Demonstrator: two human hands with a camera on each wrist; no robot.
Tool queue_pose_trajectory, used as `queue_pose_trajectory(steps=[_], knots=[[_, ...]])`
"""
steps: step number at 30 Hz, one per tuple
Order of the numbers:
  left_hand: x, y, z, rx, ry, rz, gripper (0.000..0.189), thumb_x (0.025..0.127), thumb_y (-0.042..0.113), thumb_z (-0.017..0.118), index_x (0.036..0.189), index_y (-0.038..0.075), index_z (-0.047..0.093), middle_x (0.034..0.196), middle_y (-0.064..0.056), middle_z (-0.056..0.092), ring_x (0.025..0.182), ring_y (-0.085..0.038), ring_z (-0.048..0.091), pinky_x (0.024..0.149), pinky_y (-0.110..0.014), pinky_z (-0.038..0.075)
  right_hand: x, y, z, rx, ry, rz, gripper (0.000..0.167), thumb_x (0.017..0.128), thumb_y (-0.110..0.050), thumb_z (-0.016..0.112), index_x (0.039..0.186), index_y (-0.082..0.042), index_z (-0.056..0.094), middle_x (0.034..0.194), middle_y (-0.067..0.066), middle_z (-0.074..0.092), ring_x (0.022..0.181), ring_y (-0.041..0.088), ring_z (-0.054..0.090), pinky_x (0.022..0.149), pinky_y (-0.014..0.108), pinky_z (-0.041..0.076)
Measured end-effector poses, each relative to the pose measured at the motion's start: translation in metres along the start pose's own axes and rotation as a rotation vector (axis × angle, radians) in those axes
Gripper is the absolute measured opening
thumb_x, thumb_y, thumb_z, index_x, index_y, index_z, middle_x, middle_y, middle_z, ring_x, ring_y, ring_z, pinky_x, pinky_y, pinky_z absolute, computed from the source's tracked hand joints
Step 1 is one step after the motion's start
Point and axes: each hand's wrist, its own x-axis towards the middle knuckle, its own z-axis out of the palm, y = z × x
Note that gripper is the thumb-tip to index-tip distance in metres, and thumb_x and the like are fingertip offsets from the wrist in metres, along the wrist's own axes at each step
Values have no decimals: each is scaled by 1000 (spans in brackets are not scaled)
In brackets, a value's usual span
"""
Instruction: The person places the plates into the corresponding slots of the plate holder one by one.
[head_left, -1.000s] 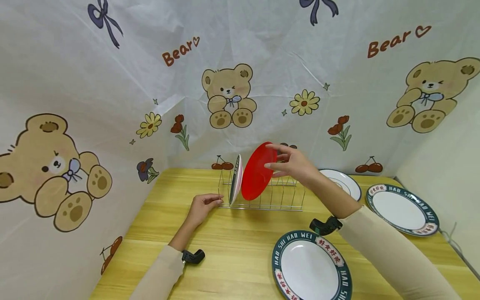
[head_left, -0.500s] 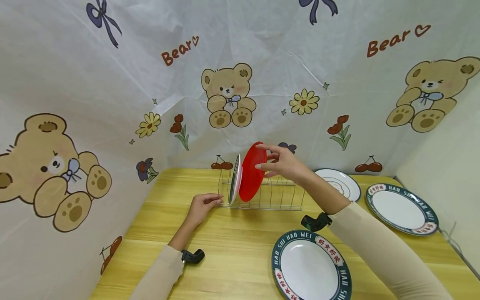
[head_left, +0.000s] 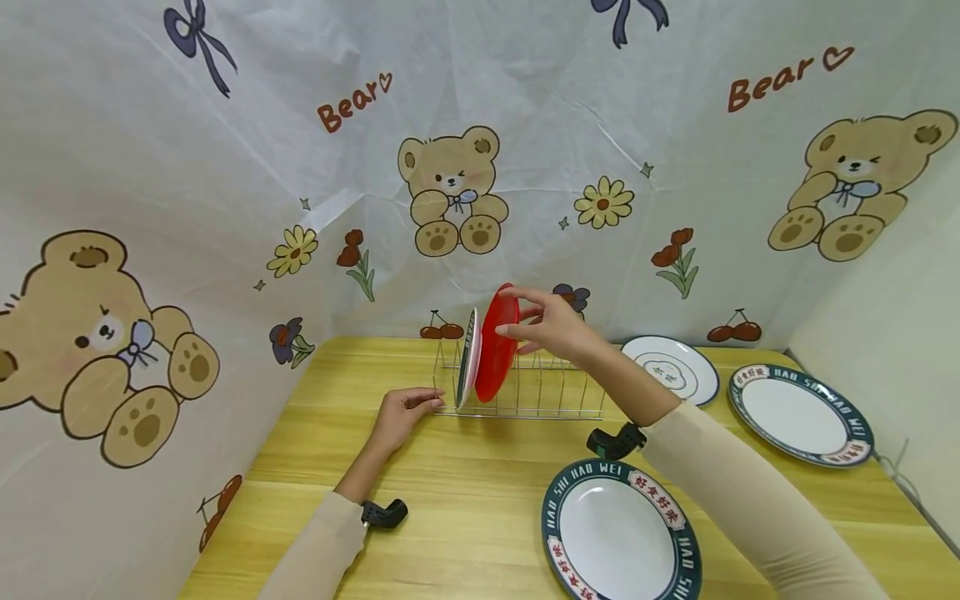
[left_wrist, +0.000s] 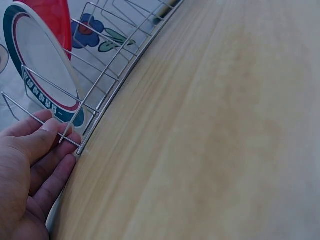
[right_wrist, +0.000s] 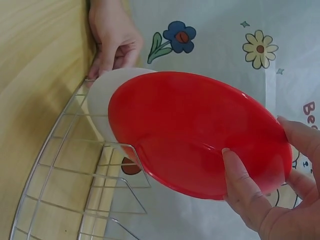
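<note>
Rack point(head_left: 558, 417): wire, set on the worktop point(head_left: 450, 492); all places below are given from it.

Red plate point(head_left: 495, 362): held on edge over the left part of the rack, just right of the racked plate point(left_wrist: 47, 60). Its long axis is stood near upright, the top tipped to the right, the lower rim pointed down at the wires. Whether a wire or the racked plate is touched cannot be told.

Right hand point(head_left: 551, 325): the nearer of the hands. The red plate is pinched at its upper right rim, with the thumb laid over the face seen from the right wrist; the hand is held above the rack and to the right of the plate.

Left hand point(head_left: 401, 412): the rack's front left corner is gripped between thumb and fingers. From the red plate it is parted by the racked plate.

Governing relation, as judged: the tilt of the red plate and the line of its lower rim against the wires below, just right of the racked plate.

Also listed: front plate point(head_left: 621, 537), laid before the rack's right end; back plate point(head_left: 670, 371), laid beyond that end, partly covered by the right arm; outer plate point(head_left: 795, 412), laid well right of the rack.
</note>
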Motion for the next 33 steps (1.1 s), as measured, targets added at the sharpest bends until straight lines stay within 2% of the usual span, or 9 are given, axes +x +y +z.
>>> queue_pose_trajectory(steps=[5,12,19,25,30,33], knots=[[-3,20,1,-3,-8,-10,20,93,-6,68,112,-11,73,112,-26,72,109,-43,67,88,-36,60,2,4,8,9,1,0,62,92,-16,78,148,-16,52,122,25,60,100,37,71,69,46,64],[-3,19,4,17,-14,0,21,93,-5,69,113,-11,73,111,-26,72,108,-43,68,85,-26,60,4,19,20,32,20,25,58,92,-13,77,145,-18,54,120,24,60,97,35,71,69,48,64],[-4,21,5,29,-19,9,21,93,-4,70,112,-11,73,111,-26,72,107,-43,68,85,-27,60,7,28,25,55,33,34,55,93,-14,77,144,-22,56,120,24,59,100,38,70,69,51,64],[-4,20,5,35,-9,14,20,93,-5,70,111,-12,73,110,-27,72,108,-43,68,85,-26,60,8,30,26,62,-4,29,67,95,-14,74,154,-23,46,138,28,51,110,42,67,76,52,62],[-4,19,4,25,5,4,20,92,-7,69,111,-12,73,108,-27,72,103,-43,69,85,-32,61,10,29,26,52,-35,36,71,96,-13,72,158,-21,39,146,30,44,113,43,66,81,53,61],[-4,19,3,12,2,-4,20,93,-7,68,112,-12,72,109,-27,72,102,-45,69,86,-35,61,8,28,26,49,-49,36,72,98,-15,71,160,-26,36,151,28,41,117,42,64,84,57,60]])
